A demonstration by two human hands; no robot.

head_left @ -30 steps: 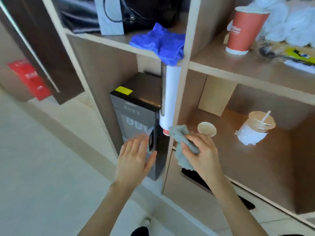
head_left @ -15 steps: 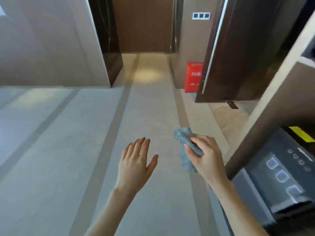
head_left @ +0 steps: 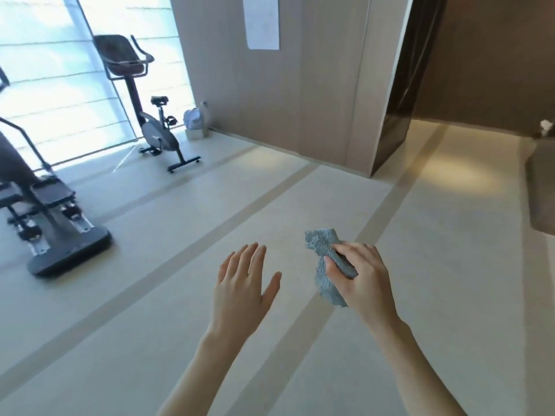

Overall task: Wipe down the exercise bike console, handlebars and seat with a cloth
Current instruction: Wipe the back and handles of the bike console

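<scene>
1. Over at ten o'clock in my view, well apart from me across the floor (head_left: 186, 340), stands the one exercise bike (head_left: 154, 133), side-on against the bright window.
2. Its console (head_left: 118, 51) sits at the top of the post with the handlebars (head_left: 149, 57) curving round it. The seat (head_left: 159, 100) is lower, at the bike's three o'clock. None of the three is within reach, so I judge no wiping has begun.
3. My right hand (head_left: 363, 280), at about five o'clock, grips the single grey cloth (head_left: 321, 244). Fingers and thumb are curled round its bunched middle, and loose ends stick out above and below the fist. I hold it wadded like this, I think, so it travels without trailing.
4. My left hand (head_left: 240, 286), at six o'clock, is spread flat, fingers straight, and holds nothing. It looks free to steady the bike or a handlebar once I get there.
5. By my count there are two hands, one cloth and one bike with one console and one seat.
6. One other exercise machine (head_left: 69, 250) stands at nine o'clock, with its dark base on the floor.
7. One white sheet of paper (head_left: 260, 22) hangs on the wood-panelled wall at twelve o'clock, and one pale bag (head_left: 193, 118) sits by the wall at the bike's three o'clock.
8. The next move, as I judge it, is to cross towards ten o'clock with the cloth ready.
</scene>
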